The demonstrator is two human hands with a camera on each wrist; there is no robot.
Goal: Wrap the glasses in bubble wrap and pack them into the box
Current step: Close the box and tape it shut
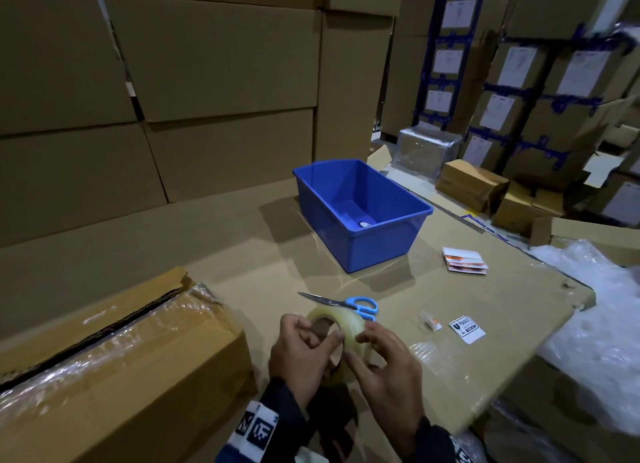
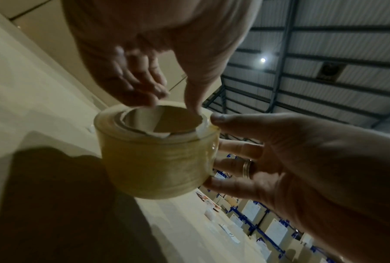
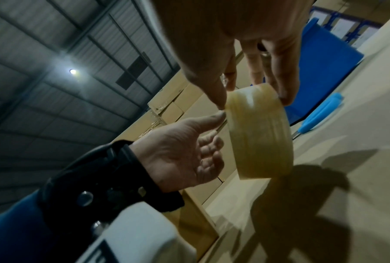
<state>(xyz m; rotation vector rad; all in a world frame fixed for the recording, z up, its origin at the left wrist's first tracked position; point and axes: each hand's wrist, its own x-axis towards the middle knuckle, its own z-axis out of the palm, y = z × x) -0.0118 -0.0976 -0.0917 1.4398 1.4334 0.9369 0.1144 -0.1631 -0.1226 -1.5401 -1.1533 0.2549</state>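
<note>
Above the tabletop (image 1: 398,289), both hands, left (image 1: 301,355) and right (image 1: 384,362), curl fingers around the tape (image 1: 341,338), apparently seeking its end. Box (image 1: 114,355) stands left, apparently packed; sealing remains. No glasses visible.

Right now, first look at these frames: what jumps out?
The roll of clear tape, held up between the left hand and right hand at the near edge of the cardboard surface. Beyond it, the bright blue bin stands mid-table, with the blue-handled scissors lying between bin and hands. A sealed cardboard box sits at the left.
</note>
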